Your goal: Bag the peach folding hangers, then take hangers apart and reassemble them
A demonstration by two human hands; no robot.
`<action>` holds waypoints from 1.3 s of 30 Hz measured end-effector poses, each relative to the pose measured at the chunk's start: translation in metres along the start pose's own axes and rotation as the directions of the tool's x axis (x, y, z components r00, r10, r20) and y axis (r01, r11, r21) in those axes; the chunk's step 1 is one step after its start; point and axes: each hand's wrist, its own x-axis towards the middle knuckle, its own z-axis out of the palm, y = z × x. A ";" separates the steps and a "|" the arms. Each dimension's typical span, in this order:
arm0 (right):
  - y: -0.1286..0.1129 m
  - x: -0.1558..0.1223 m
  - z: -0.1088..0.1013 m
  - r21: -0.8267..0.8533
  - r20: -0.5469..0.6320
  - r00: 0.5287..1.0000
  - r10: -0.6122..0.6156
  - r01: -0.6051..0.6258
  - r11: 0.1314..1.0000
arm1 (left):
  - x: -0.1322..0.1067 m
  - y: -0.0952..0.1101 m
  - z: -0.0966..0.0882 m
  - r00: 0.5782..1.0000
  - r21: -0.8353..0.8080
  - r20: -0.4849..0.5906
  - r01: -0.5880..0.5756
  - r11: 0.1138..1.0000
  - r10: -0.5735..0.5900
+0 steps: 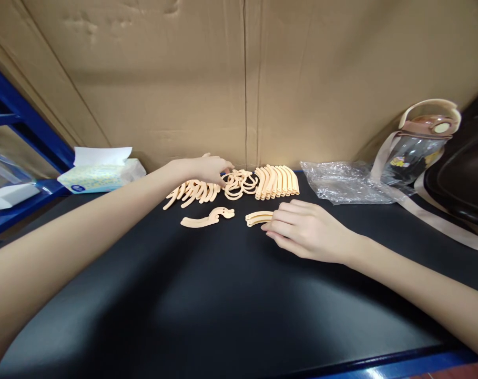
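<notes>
My left hand (213, 169) reaches over the left edge of a heap of beige C-shaped pieces (234, 193), its thumb and fingers apart. Beneath and beside it lie several loose curved beige strips (199, 190). My right hand (297, 229) is closed round one end of a beige curved channel piece (258, 216), whose free end points left just above the black table. Left of that piece rests an S-shaped pair of beige parts (207, 217), laid end to end. A neat row of similar curved channel pieces (277, 182) stands behind my right hand.
A tissue pack (99, 176) sits at the back left beside a blue metal frame (29, 126). Crumpled clear plastic (337, 184) lies at the back right, next to a drinking bottle (418, 147) with a long strap (444, 223). Cardboard (175, 79) walls off the back.
</notes>
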 end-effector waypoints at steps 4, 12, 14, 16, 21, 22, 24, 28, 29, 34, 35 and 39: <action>0.000 0.000 0.001 -0.001 -0.001 1.000 0.003 -0.003 1.000 | 0.000 0.001 -0.001 0.998 0.012 -0.054 -0.041 0.999 0.042; 0.000 0.000 0.000 -0.022 -0.017 1.000 0.014 -0.014 1.000 | -0.021 0.014 -0.010 0.968 0.018 -0.245 0.053 0.998 -0.047; 0.000 0.001 -0.002 -0.033 -0.046 0.998 0.046 -0.048 0.998 | -0.035 0.024 -0.010 0.947 0.005 -0.313 0.081 0.997 -0.075; -0.001 0.002 -0.003 -0.033 -0.099 0.988 0.117 -0.121 0.992 | -0.052 0.040 -0.008 0.927 -0.010 -0.365 0.084 0.996 -0.081; -0.003 0.002 -0.004 0.103 -0.258 0.888 0.381 -0.366 0.925 | -0.101 0.084 0.006 0.897 -0.102 -0.442 -0.062 0.993 0.011; -0.003 0.001 -0.004 0.134 -0.262 0.869 0.419 -0.397 0.908 | -0.110 0.091 0.010 0.894 -0.129 -0.445 -0.121 0.984 0.052; -0.004 0.001 -0.005 0.188 -0.234 0.858 0.458 -0.422 0.887 | -0.125 0.101 0.017 0.895 -0.196 -0.429 -0.229 0.954 0.126; -0.008 0.001 -0.005 0.268 -0.115 0.916 0.385 -0.345 0.900 | -0.139 0.108 0.028 0.925 -0.350 -0.313 -0.321 0.880 0.213; -0.009 0.001 -0.004 0.283 -0.092 0.931 0.353 -0.315 0.906 | -0.139 0.108 0.031 0.929 -0.377 -0.295 -0.329 0.866 0.225; -0.014 0.003 -0.001 0.356 -0.024 0.972 0.234 -0.211 0.911 | -0.138 0.101 0.045 0.920 -0.442 -0.311 -0.361 0.821 0.237; -0.015 0.003 0.000 0.364 -0.020 0.977 0.212 -0.191 0.912 | -0.139 0.100 0.048 0.921 -0.446 -0.311 -0.361 0.819 0.236; -0.016 0.003 0.002 0.431 0.003 0.990 0.144 -0.131 0.893 | -0.142 0.095 0.056 0.919 -0.425 -0.307 -0.365 0.828 0.247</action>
